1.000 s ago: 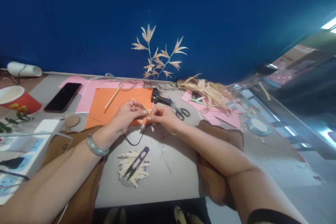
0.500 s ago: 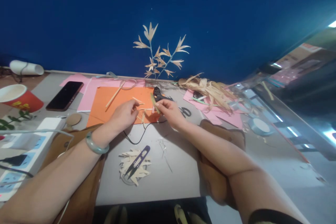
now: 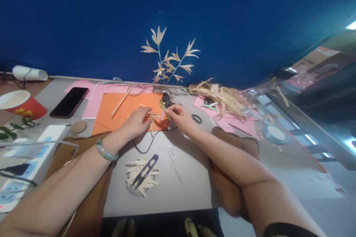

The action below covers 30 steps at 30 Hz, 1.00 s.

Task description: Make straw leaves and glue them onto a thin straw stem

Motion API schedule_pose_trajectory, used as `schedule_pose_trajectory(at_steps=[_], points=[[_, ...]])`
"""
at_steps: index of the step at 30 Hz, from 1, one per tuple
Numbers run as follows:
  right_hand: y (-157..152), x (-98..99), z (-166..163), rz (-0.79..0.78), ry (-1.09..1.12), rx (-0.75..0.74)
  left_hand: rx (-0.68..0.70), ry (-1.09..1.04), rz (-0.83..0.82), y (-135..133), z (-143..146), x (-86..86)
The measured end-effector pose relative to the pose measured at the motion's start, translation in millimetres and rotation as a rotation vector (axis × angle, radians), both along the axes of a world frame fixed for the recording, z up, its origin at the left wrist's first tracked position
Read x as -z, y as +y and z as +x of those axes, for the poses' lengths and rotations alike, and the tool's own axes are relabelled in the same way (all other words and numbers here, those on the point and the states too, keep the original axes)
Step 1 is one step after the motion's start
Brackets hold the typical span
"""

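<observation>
My right hand (image 3: 180,116) pinches a small greenish leaf strip (image 3: 162,104) and holds it up over the right edge of the orange sheet (image 3: 122,109). My left hand (image 3: 138,121) rests curled on that sheet, its fingertips on thin straw slivers (image 3: 152,114). A black glue gun (image 3: 167,100) lies just behind my right hand, and its cord (image 3: 144,148) loops toward me. Nearer me, thread snips (image 3: 145,170) lie on a pile of pale cut leaves (image 3: 141,177).
A straw-leaf branch (image 3: 169,59) stands against the blue wall. Dried husks (image 3: 219,96) lie on pink paper at the right, with scissors (image 3: 197,118) nearby. To the left are a phone (image 3: 69,102), a red cup (image 3: 20,105) and a power strip (image 3: 30,155). A tape roll (image 3: 274,133) sits right.
My hands have parted. The right hand carried the leaf strip up and back toward the glue gun. The left hand dropped onto the orange sheet.
</observation>
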State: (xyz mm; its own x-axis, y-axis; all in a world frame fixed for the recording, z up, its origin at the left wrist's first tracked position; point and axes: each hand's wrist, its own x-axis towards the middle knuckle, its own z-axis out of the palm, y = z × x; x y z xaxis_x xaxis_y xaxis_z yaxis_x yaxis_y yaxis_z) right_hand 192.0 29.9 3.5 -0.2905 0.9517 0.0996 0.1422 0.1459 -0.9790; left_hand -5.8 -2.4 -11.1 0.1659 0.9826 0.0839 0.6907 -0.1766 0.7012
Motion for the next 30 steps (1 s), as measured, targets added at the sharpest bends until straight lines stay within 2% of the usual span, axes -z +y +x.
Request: schedule_pose_trajectory(at_steps=[2,5,10,14,18,25,30], points=[[-5,0.4,-2,0.021,-0.008,-0.015,-0.042,-0.275,-0.082,-3,6,-3.6],[-16,-1.3,-7,0.074,-0.039,-0.055,-0.021,-0.632,-0.360,-10,16,-12.4],[-28,-6.9,-12,0.082,0.002,-0.126,-0.143,-0.939,-0.446,-18,22,-24.0],[-24,-4.6,-11,-0.061,0.095,-0.203,-0.101,-0.966,-0.432,-17,20,-28.0],[-21,-2.6,-10,-0.173,0.202,-0.211,-0.033,-0.961,-0.375,-15,17,-29.3],[-22,-11.4,-9,-0.111,0.124,-0.238,-0.030,-0.915,-0.315,-15,14,-22.9],[-21,-6.5,-10,-0.075,0.072,-0.206,-0.044,-0.897,-0.271,-13,13,-20.6]])
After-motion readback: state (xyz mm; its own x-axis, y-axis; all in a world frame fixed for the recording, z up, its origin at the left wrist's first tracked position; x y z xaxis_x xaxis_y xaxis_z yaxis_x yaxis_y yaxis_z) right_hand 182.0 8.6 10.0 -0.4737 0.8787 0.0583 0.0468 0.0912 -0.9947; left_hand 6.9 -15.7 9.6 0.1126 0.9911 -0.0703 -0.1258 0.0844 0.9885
